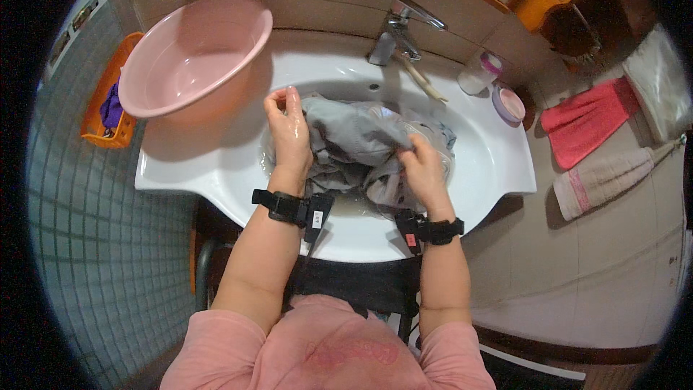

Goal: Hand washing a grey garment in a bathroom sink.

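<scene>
A wet grey garment (pixel 346 126) lies bunched in the white sink (pixel 485 162), with paler, patterned cloth (pixel 386 186) among its folds. My right hand (pixel 424 173) is closed on the garment's right part, pinching the fabric between thumb and fingers. At the garment's left edge my left hand (pixel 290 137) is raised, wet and shiny. Its thumb and fingers are loosely curled with a gap between them, and no cloth shows in them. Some water shows in the basin around the cloth.
A pink basin (pixel 195 58) tilts on the sink's left ledge, beside an orange basket (pixel 108 126). The faucet (pixel 401 32) stands behind the bowl. A lidded jar (pixel 480 74) and a round pink-topped container (pixel 509 104) sit at right; towels (pixel 588 123) hang beyond.
</scene>
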Available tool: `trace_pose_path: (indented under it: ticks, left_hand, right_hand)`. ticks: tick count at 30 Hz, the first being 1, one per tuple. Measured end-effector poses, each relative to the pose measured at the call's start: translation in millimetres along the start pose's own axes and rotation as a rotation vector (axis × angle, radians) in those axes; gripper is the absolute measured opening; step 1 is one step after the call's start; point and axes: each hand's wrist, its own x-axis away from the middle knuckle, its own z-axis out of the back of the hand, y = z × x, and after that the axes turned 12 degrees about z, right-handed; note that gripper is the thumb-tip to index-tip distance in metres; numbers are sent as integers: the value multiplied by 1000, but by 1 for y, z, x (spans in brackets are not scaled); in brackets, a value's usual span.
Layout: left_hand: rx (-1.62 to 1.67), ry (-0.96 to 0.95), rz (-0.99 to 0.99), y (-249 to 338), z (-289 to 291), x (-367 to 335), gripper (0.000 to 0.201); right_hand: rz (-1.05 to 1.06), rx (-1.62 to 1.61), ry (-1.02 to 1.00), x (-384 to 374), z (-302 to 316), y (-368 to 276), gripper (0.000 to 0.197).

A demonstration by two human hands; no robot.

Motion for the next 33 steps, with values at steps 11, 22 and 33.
trace_pose_path:
  ticks: [11,22,33]
  left_hand:
    - [-611,-712,-667,19,-8,58,33]
    - [-653,-369,-433,30,-11,66,48]
    - [-106,-813,215,1,-20,63,23]
  right_hand:
    - [360,508,299,-29,39,-66,16]
    - [277,-4,317,-63,20,-90,23]
    - [189,-581,176,-22,12,-73,57]
